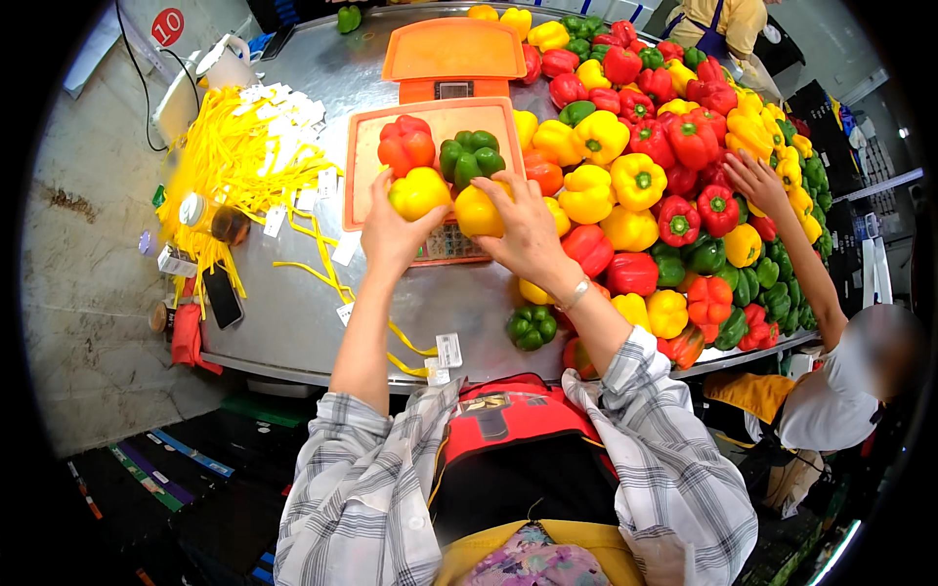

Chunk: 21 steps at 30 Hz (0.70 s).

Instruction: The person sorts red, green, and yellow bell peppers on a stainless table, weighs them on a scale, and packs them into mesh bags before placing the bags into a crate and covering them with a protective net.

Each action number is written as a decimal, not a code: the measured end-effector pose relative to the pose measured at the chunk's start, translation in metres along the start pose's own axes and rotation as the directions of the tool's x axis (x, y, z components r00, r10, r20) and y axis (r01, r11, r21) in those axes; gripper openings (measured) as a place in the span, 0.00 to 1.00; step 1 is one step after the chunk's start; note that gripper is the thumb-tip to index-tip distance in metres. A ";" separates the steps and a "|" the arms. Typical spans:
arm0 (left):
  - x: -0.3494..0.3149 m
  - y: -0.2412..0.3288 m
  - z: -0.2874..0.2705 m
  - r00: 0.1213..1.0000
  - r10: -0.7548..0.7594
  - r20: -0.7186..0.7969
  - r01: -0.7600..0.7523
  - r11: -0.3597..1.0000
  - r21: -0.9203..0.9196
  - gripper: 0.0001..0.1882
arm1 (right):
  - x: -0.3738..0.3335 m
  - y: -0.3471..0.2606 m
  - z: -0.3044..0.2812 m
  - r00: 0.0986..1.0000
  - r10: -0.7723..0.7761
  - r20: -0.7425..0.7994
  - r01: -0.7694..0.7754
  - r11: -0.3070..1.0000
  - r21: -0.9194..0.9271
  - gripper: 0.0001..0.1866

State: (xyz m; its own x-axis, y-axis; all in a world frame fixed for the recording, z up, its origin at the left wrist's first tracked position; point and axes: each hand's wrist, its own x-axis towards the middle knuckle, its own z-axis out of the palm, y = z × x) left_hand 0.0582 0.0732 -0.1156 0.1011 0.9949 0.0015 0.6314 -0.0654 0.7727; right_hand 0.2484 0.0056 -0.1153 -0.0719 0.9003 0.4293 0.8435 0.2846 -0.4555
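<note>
Yellow peppers fill your left hand and right hand, one apiece, fingers opened pepper-wide around them, over the orange tray at upper centre, a red pepper and green pepper just above.

Dark phone, white jug farther back

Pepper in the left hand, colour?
The pepper in the left hand is yellow, best seen in the head view.

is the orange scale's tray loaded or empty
Loaded: a red pepper and a green pepper sit on the tray. Left hand and right hand each hold a yellow pepper at its near side.
</note>
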 end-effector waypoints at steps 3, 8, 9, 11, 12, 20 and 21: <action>-0.018 -0.037 -0.002 0.996 -0.021 -0.091 -0.040 0.784 -0.620 0.40 | 0.012 0.004 0.015 0.999 0.006 -0.040 -0.003 0.997 0.072 0.40; -0.076 -0.042 -0.019 0.998 -0.041 0.053 0.067 0.692 -0.719 0.38 | 0.009 -0.013 0.022 0.990 0.030 -0.137 -0.022 0.998 0.065 0.40; -0.085 -0.039 -0.015 0.995 -0.004 0.098 0.074 0.688 -0.722 0.38 | 0.000 -0.020 0.016 0.987 0.012 -0.160 -0.008 1.000 0.025 0.41; -0.101 -0.040 0.007 0.985 0.025 0.168 0.109 0.665 -0.739 0.41 | -0.031 -0.023 0.014 0.977 0.208 0.055 -0.213 0.902 0.375 0.35; -0.108 -0.044 0.024 0.981 0.015 0.191 0.135 0.652 -0.746 0.42 | -0.048 -0.018 0.020 0.922 0.275 0.274 -0.386 0.723 0.573 0.34; -0.152 -0.054 0.068 0.931 -0.036 0.362 0.246 0.796 -0.553 0.52 | -0.113 -0.001 0.023 0.701 0.304 0.645 -0.713 0.303 0.632 0.30; -0.151 -0.056 0.062 0.913 -0.085 0.400 0.284 0.835 -0.472 0.47 | -0.116 0.002 0.030 0.766 0.286 0.576 -0.633 0.496 0.595 0.31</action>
State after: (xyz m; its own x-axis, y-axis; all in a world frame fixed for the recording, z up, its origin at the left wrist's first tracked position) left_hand 0.0556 -0.0781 -0.1987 0.3464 0.8825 -0.3180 0.1930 0.2647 0.9448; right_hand 0.2423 -0.0882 -0.1889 -0.1203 0.9605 -0.2509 0.1470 -0.2327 -0.9614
